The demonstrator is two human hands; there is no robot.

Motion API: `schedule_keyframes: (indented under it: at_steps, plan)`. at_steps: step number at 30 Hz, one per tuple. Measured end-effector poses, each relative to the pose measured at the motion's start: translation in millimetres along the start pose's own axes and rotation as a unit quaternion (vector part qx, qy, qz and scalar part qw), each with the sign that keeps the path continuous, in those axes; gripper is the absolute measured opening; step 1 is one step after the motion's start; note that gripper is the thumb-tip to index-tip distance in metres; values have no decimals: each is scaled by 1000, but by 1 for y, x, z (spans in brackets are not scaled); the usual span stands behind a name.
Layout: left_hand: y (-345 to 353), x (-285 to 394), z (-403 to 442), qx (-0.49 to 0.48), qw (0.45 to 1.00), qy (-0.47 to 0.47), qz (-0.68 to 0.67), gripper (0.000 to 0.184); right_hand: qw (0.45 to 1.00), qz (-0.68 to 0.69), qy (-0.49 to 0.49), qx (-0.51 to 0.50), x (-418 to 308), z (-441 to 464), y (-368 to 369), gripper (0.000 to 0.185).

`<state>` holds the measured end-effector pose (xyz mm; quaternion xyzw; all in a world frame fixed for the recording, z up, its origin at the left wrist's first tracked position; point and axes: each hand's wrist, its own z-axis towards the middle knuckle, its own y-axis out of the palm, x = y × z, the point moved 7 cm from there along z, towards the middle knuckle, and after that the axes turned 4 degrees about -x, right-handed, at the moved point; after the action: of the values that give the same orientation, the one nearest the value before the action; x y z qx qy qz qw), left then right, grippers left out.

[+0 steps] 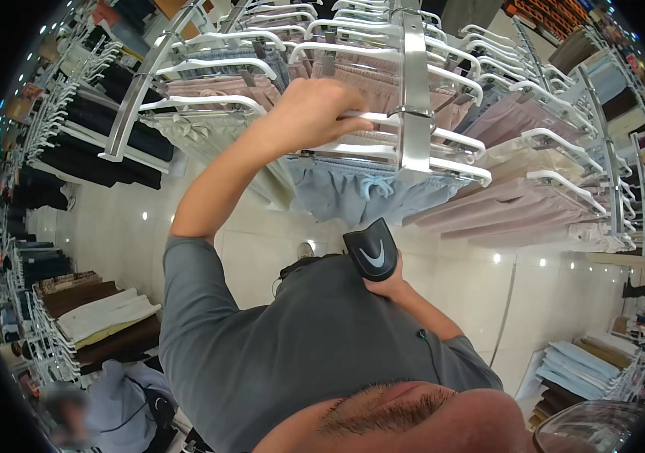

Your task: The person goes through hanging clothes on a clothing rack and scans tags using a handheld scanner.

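Note:
My left hand (pixel 321 106) reaches up to the front of a metal rail (pixel 414 98), its fingers closed around a white hanger (pixel 368 118). Pink trousers or shorts (pixel 368 89) hang just behind it. In front, light blue drawstring shorts (pixel 371 189) hang from another white hanger (pixel 360 150). Close to my chest, my right hand (pixel 389 284) grips a black handheld device (pixel 371 251) with a grey curved mark. The device covers most of those fingers, and its exact kind is unclear.
More racks of hanging clothes, including pink trousers (pixel 519 200), stand at the right. Dark garments (pixel 103 143) hang at the left. Folded clothes (pixel 103 313) lie at lower left and folded light blue ones (pixel 579 368) at lower right. A person (pixel 122 408) is at lower left.

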<state>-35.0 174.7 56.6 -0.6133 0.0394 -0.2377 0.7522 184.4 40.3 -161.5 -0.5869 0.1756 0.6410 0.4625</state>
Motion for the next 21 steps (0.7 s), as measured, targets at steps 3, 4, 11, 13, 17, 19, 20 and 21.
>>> schedule_keyframes:
  at_steps: [3, 4, 11, 13, 17, 19, 20, 21]
  plan:
    - [6, -9, -15, -37, 999, -16, -14, 28, 997, -13, -63, 34, -15, 5, 11, 42]
    - [9, -11, -21, -59, 997, -32, -35, 26, 998, -42, -56, 4, -14, 5, 20, 41]
    - [-8, -28, -74, -23, 998, -52, -9, 28, 988, -111, -94, 46, -35, 6, 45, 39]
    - [-21, -35, -97, 53, 997, -55, 25, 24, 997, -55, -58, 12, -37, 11, 56, 38]
    - [-30, -46, -141, 128, 985, -79, 79, 19, 997, -66, -44, -14, -43, 15, 79, 36]
    - [-36, -52, -163, 181, 972, -57, 142, 20, 994, -87, -57, -27, -52, 17, 89, 32]
    - [-39, -59, -173, 182, 971, -59, 141, 20, 994, -89, -57, -29, -54, 17, 94, 32]
    - [-43, -64, -183, 195, 963, -46, 179, 21, 990, -118, -74, -36, -58, 17, 100, 32]
